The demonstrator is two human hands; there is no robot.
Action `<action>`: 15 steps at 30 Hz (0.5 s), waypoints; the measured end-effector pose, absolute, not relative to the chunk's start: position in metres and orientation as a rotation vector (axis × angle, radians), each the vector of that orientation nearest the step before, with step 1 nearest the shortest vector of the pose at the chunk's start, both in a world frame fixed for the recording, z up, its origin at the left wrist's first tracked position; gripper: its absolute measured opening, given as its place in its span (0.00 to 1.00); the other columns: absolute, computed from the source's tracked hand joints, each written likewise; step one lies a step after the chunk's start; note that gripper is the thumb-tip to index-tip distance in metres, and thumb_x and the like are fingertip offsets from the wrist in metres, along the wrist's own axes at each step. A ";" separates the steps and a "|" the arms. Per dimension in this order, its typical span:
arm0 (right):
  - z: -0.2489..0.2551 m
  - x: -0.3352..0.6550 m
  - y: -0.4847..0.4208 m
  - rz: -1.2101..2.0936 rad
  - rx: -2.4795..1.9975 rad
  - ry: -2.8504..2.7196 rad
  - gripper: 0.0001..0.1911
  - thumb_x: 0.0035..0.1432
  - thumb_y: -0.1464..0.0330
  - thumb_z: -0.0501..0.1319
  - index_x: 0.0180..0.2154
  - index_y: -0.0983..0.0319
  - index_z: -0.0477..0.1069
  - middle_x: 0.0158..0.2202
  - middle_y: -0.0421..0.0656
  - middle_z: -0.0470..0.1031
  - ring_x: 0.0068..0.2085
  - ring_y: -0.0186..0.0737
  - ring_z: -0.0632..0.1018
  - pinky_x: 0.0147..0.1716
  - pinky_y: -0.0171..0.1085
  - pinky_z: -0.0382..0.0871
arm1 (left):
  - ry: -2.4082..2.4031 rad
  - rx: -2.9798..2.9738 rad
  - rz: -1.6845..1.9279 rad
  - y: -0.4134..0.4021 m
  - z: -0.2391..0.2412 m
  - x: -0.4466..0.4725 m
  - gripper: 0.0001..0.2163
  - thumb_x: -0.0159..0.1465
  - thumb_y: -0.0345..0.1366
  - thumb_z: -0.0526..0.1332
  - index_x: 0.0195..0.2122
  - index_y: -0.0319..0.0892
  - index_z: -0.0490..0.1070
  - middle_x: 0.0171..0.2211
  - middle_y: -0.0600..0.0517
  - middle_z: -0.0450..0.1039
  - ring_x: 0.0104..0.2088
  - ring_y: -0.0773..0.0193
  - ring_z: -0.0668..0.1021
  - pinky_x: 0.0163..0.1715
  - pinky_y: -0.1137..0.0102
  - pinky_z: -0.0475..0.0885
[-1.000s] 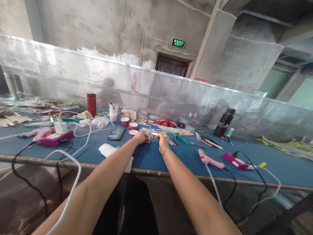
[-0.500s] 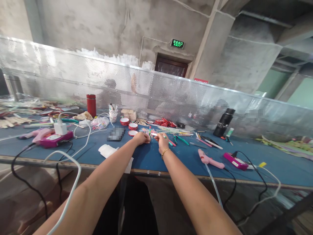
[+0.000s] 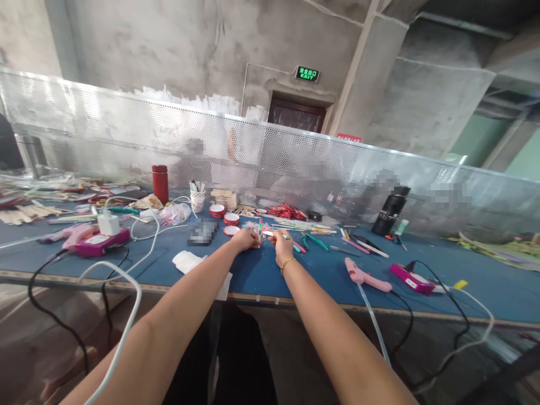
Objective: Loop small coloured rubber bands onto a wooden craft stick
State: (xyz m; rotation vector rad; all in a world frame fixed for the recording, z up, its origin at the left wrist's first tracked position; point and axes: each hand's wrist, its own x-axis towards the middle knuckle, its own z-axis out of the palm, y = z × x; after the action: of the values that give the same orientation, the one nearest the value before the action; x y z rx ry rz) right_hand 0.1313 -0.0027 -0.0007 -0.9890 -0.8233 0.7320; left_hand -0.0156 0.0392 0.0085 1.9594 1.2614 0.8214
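My left hand point(image 3: 245, 241) is closed on a small upright stick point(image 3: 260, 226) with red and green bands near its top. Between the fingers of my right hand point(image 3: 282, 246) is a marker pen point(image 3: 268, 233), white toward the stick and green at the back end. Its front end points at the stick; whether they touch is too small to tell. Behind the hands lies a pile of small pastel-coloured pieces point(image 3: 250, 225). Red-rimmed white round tins point(image 3: 232, 219) stand just left of it. Green-handled pliers point(image 3: 317, 242) rest to the right of my right hand.
A pink glue gun point(image 3: 366, 275) and a magenta power box point(image 3: 411, 279) lie at right, cables hanging over the edge. A black bottle point(image 3: 390, 211), a red flask point(image 3: 160, 184) and a cup of pens point(image 3: 197, 199) stand toward the perforated metal screen point(image 3: 236, 152). White tissue point(image 3: 188, 262) lies by my left forearm.
The view has shifted slightly, so things sit a little further right and lower. Both hands keep nearly the same pose, with the stick and the marker pen still held.
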 end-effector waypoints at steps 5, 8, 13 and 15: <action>0.001 0.129 -0.005 0.742 -0.988 -0.846 0.04 0.43 0.68 0.60 0.21 0.60 0.66 0.16 0.36 0.72 0.21 0.33 0.70 0.24 0.31 0.63 | 1.248 1.952 0.826 0.035 0.011 -0.016 0.09 0.50 0.39 0.67 0.21 0.38 0.75 0.19 0.53 0.72 0.21 0.69 0.71 0.22 0.75 0.64; 0.002 0.128 -0.006 0.741 -0.993 -0.856 0.03 0.42 0.68 0.61 0.21 0.60 0.66 0.16 0.36 0.73 0.21 0.34 0.71 0.23 0.32 0.63 | 1.252 1.961 0.827 0.034 0.012 -0.016 0.09 0.50 0.39 0.67 0.21 0.38 0.75 0.19 0.53 0.72 0.20 0.70 0.70 0.21 0.75 0.62; 0.003 0.128 -0.007 0.719 -1.012 -0.810 0.05 0.43 0.69 0.59 0.20 0.59 0.64 0.15 0.35 0.71 0.20 0.33 0.69 0.22 0.32 0.62 | 1.255 1.992 0.838 0.034 0.012 -0.018 0.10 0.49 0.41 0.67 0.21 0.39 0.74 0.19 0.53 0.72 0.21 0.69 0.70 0.21 0.75 0.62; 0.003 0.128 -0.008 0.730 -1.002 -0.825 0.04 0.42 0.68 0.59 0.20 0.59 0.64 0.15 0.35 0.72 0.20 0.34 0.69 0.22 0.32 0.62 | 1.257 1.997 0.841 0.035 0.011 -0.019 0.10 0.49 0.41 0.67 0.21 0.39 0.75 0.19 0.53 0.72 0.21 0.69 0.70 0.21 0.75 0.61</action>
State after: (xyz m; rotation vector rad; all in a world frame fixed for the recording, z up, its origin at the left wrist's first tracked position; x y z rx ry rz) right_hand 0.1275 -0.0077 0.0035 -1.0024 -0.8252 0.7296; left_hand -0.0189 0.0349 0.0110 1.9973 1.2572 0.8406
